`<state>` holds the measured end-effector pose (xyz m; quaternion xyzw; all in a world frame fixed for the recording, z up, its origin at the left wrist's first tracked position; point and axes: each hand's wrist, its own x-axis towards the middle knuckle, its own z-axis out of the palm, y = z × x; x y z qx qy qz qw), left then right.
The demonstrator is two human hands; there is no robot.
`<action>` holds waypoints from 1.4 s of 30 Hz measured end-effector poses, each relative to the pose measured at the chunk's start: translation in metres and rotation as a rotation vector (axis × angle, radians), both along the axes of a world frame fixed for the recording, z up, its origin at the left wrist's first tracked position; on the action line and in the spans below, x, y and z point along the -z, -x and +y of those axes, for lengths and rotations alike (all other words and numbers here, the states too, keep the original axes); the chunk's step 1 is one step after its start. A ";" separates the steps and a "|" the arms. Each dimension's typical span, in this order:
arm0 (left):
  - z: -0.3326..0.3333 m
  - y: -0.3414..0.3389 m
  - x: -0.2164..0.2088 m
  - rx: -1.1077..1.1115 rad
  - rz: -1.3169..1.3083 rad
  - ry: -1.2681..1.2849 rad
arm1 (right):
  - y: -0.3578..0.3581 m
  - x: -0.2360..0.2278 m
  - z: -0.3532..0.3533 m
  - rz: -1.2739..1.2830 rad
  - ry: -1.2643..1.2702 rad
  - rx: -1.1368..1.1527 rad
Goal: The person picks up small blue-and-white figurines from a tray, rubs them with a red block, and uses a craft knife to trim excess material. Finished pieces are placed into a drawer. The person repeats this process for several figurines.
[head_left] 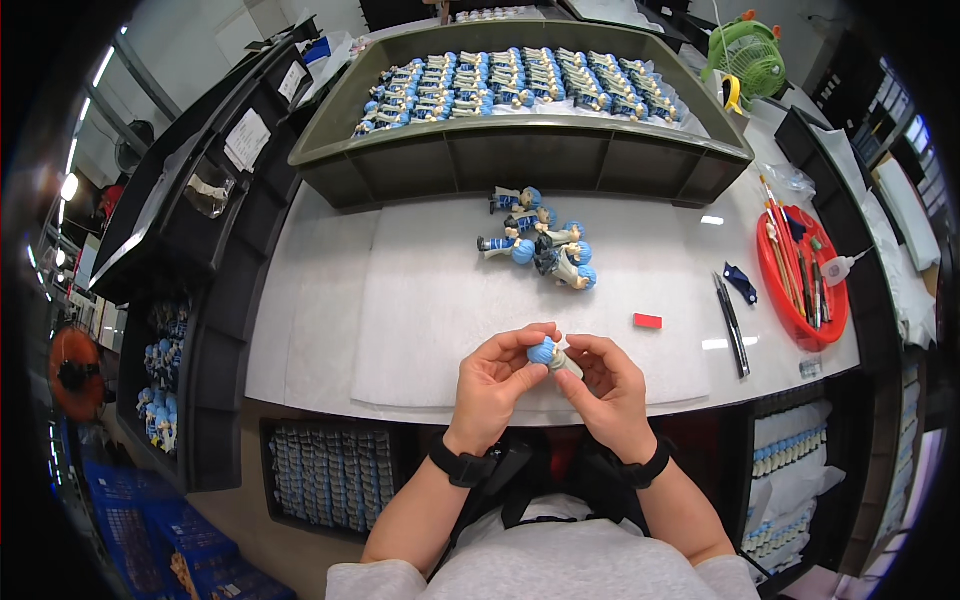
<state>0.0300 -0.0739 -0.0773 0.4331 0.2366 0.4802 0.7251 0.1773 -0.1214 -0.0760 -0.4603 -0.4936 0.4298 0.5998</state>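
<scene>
Over the near part of the white table, both hands hold one small blue-haired figurine point(543, 352). My left hand point(497, 376) pinches it by the blue head, thumb below and fingers above. My right hand point(606, 378) grips its pale lower body between thumb and fingers, which partly hide it. Beyond the hands lies a loose group of several similar figurines point(520, 248) in blue and cream clothes. A small red block point(647, 321) rests on the table to the right of my right hand.
At the back stands a large grey-green bin point(520, 165) with rows of figurines. To the right are a black pen-like tool point(733, 325), a dark blue piece point(740, 283) and a red basket point(836, 325) of brushes. Black crates point(215, 400) line the left side.
</scene>
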 end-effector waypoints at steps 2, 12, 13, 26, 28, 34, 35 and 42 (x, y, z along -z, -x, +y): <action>0.000 0.000 0.001 -0.007 0.032 -0.029 | 0.001 0.002 0.001 -0.016 -0.025 0.018; -0.005 -0.008 -0.011 -0.221 0.083 0.174 | -0.067 -0.027 -0.029 -0.031 -0.103 0.100; -0.008 -0.009 -0.014 -0.202 0.103 0.165 | -0.090 -0.033 -0.048 -0.057 -0.109 0.203; 0.002 -0.005 0.000 -0.105 0.282 0.016 | -0.333 0.087 -0.457 -0.750 0.638 1.673; 0.001 -0.002 0.000 -0.127 0.305 0.012 | -0.336 0.101 -0.471 -0.718 0.935 1.550; -0.002 -0.008 -0.007 -0.165 0.357 0.014 | -0.353 0.151 -0.490 -0.670 1.158 1.404; -0.003 -0.010 -0.009 -0.170 0.359 0.025 | -0.354 0.158 -0.490 -0.659 1.164 1.402; -0.012 -0.017 -0.016 -0.220 0.352 0.051 | -0.367 0.178 -0.479 -0.647 1.045 1.371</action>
